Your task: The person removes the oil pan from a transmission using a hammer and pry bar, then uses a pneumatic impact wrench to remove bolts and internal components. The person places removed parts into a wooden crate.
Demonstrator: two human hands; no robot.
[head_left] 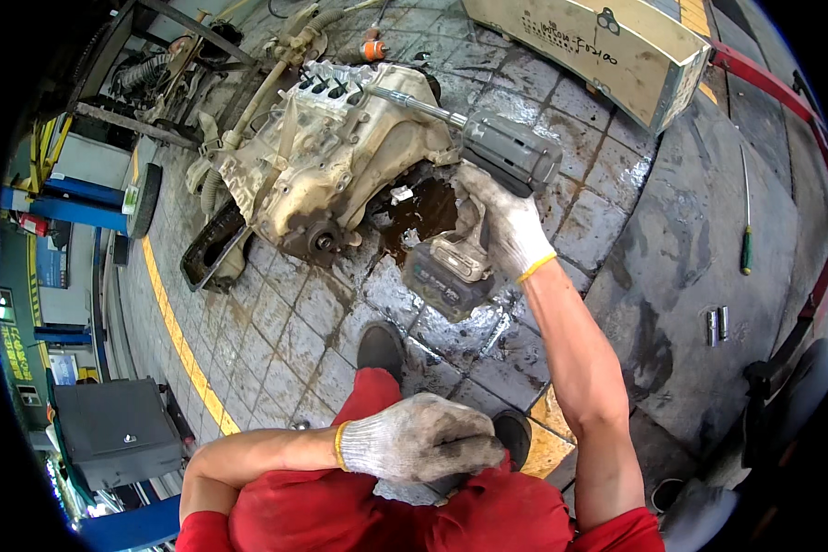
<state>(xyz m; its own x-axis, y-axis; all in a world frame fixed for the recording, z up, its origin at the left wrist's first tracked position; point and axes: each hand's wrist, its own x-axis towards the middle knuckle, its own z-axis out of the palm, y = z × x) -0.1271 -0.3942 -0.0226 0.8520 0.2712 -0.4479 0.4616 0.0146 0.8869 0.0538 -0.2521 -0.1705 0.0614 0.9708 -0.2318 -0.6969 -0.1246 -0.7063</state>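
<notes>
My right hand (509, 216), in a white knitted glove, grips the handle of a dark cordless impact wrench (515, 152). Its battery end (446, 279) hangs low over the wet tiles. From its nose a long metal extension bar (414, 105) reaches left to the top of a big, grimy metal casing (340, 156), an engine or gearbox, on the floor. The bar's far end lies by a silver block with black plugs (331, 87). My left hand (423, 437), gloved too, is curled above my red-trousered knees with its fingers pressed together; whatever they may hold is hidden.
Dark oil (423, 213) pools beside the casing. A wooden crate (598, 46) stands at far right. On a grey mat (681, 276) lie a green-handled screwdriver (746, 248) and two sockets (718, 326). An oily pan (216, 244), a tyre (144, 202) and a dark cabinet (115, 432) are left.
</notes>
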